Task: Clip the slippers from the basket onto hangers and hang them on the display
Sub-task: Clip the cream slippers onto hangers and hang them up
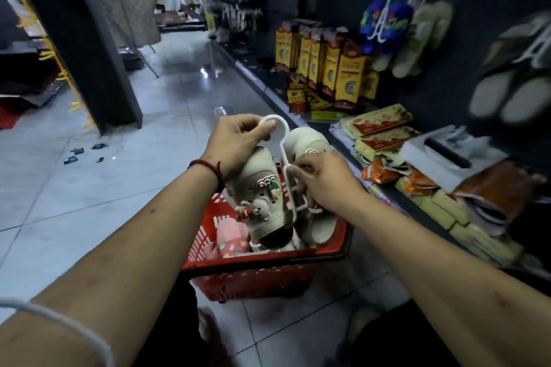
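Gripping hanger (286, 132) above basket rim (268, 258)

Left hand (238, 143): pinched white hanger (275, 117) by its hook
Right hand (325, 182): gripped hanger stem, below left grip
Beige slippers (262, 211): flanked the right grip
Red basket (253, 277): lay beneath both grips

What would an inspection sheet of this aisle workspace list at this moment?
Surface: grey tiled floor, glossy.
Job's things: red basket on the floor; beige slippers held above it against a white hanger, clipping unclear; pink slipper inside the basket.
Clutter: dark scraps on the floor, left.
Grippers: left hand pinches the hanger's hook; right hand grips its lower part.
Cables: nothing seen.
Surroundings: hung slippers on the dark display; packets piled below them.
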The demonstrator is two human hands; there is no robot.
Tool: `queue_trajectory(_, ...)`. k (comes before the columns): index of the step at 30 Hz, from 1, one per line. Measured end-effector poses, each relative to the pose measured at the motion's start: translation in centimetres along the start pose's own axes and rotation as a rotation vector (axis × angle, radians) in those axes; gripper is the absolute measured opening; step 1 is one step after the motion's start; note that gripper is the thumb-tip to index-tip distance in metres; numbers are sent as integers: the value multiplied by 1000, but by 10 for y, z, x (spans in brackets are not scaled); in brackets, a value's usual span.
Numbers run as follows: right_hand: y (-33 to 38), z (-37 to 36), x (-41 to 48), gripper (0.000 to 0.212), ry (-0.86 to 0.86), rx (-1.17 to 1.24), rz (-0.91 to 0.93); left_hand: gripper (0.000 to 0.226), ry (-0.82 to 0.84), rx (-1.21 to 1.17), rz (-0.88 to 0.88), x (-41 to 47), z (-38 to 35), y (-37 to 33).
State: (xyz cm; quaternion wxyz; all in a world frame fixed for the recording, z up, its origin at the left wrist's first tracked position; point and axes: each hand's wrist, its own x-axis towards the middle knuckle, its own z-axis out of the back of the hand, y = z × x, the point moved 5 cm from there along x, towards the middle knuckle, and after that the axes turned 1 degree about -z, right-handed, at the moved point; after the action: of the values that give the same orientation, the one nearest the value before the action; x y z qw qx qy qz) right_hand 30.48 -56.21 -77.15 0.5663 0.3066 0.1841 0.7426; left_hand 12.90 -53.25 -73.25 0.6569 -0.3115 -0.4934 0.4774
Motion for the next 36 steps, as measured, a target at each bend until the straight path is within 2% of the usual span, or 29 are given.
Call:
queue_trajectory(2,-11,32,-12,33,-94,6,-59,6,25,27,-43,-1,-18,-18)
queue_trajectory(5,-29,75,-30,36,-221,-12,-154,19,12,231,-162,-4,-46,-45)
queue_trajectory(7,-40,98,-43,33,-264,-63,-218,27,-32,428,-307,-8,-66,-69)
queue_trajectory(9,-54,116,-54,35,-315,-101,-283,25,-13,537,-452,-13,-92,-94)
queue_trajectory(12,-75,142,-72,39,-405,-107,-381,18,185,533,-512,-23,-138,-116)
queue_trajectory(21,-135,223,-124,38,-694,16,-605,38,557,419,-460,-28,-277,-148)
queue_trajectory(25,-156,255,-136,39,-764,17,-657,31,604,427,-476,-20,-327,-160)
queue_trajectory(29,-175,287,-142,40,-774,-48,-665,40,667,403,-507,-16,-375,-177)
queue_trajectory(36,-207,340,-151,43,-846,-3,-689,33,620,368,-626,2,-428,-212)
